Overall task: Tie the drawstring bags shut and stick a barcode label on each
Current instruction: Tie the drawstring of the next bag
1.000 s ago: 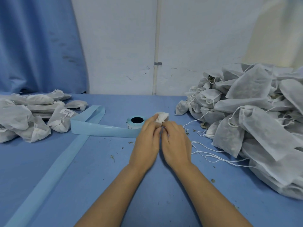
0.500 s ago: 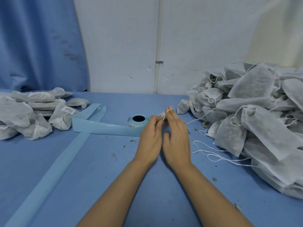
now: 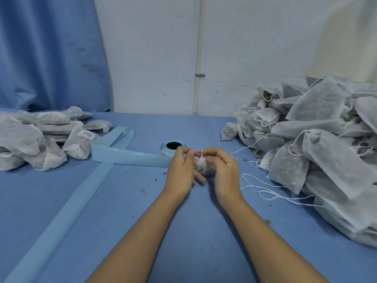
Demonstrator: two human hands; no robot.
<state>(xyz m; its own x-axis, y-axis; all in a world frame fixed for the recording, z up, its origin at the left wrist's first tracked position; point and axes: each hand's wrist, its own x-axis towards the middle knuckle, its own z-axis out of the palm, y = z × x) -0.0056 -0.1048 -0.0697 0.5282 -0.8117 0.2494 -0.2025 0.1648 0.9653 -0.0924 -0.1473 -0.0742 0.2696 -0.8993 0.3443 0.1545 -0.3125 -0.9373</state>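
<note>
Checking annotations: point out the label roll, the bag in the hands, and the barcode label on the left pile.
label roll (image 3: pixel 163 147), head view, top face left of the core
bag in the hands (image 3: pixel 201 167), head view, gathered white fabric
barcode label (image 3: pixel 87 135), head view, sticker's middle

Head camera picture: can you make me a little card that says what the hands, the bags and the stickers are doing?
left hand: pinches the drawstring
right hand: holds the drawstring, looped over a finger
small bag: between both hands
label roll: on the table, behind the hands
right pile: bags with loose strings
left pile: tied bags, one showing a barcode label
backing strip: pale blue, trailing left from the roll
</note>
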